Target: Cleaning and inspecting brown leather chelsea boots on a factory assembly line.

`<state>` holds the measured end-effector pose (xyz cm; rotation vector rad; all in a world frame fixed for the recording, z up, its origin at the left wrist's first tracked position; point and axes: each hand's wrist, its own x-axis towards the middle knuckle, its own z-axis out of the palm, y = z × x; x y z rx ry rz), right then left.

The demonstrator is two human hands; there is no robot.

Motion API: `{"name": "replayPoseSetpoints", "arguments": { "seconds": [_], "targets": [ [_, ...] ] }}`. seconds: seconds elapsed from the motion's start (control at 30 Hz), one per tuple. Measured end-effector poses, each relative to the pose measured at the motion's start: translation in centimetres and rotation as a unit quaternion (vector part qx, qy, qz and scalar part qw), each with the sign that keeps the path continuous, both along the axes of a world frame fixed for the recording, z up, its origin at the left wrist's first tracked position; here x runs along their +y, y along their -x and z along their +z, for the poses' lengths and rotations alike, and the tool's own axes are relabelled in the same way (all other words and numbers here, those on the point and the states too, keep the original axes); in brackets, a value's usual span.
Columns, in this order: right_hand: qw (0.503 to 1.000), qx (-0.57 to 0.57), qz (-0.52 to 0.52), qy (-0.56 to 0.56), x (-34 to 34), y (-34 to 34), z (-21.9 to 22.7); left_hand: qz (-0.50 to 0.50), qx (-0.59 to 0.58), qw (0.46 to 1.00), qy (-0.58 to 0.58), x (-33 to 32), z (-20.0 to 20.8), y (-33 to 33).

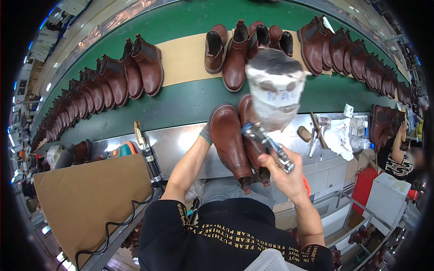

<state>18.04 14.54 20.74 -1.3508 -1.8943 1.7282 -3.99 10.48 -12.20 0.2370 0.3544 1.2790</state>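
Note:
Two brown leather ankle boots [227, 137] hang over the near bench edge, toes pointing away from me and heels toward my lap. My left hand [206, 134], in a grey glove, grips them from the left; its fingers are hidden behind the leather. In my right hand [288, 171] is a metal spray gun [270, 147] with a blue part near its front, held over the right boot. A white, stained, wrapped cup [275, 90] with a dark top rises beyond the gun and seems joined to it. It hides part of the boots behind.
Rows of brown boots [147, 67] line the green conveyor belt [190, 101]. At right on the metal bench lie a brush [319, 131], white cloth [340, 140] and plastic bottles [358, 131]. Cardboard [95, 198] and a black cable flank my left; a co-worker [400, 158] is far right.

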Motion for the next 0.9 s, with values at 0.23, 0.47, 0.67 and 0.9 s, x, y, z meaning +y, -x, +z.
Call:
{"name": "replayPoseSetpoints", "arguments": {
  "seconds": [0.23, 0.47, 0.67, 0.9],
  "targets": [
    [1.000, -0.005, 0.015, 0.018, -1.6, -2.7, 3.4, 0.029, 0.029, 0.999, -0.013, 1.6, 2.4, -1.2],
    [0.992, -0.062, -0.015, -0.110, -0.9, -1.3, 3.3, 0.006, 0.109, 0.994, -0.028, 2.1, 3.7, -0.5],
    [0.985, -0.003, 0.087, -0.147, -2.0, 0.6, 3.2, -0.010, -0.012, 0.995, -0.096, 3.2, 10.6, -2.3],
    [0.993, -0.012, -0.114, -0.006, -1.7, -2.0, 2.7, -0.011, 0.187, 0.977, -0.098, 2.1, 6.3, -0.3]
  ]
}}
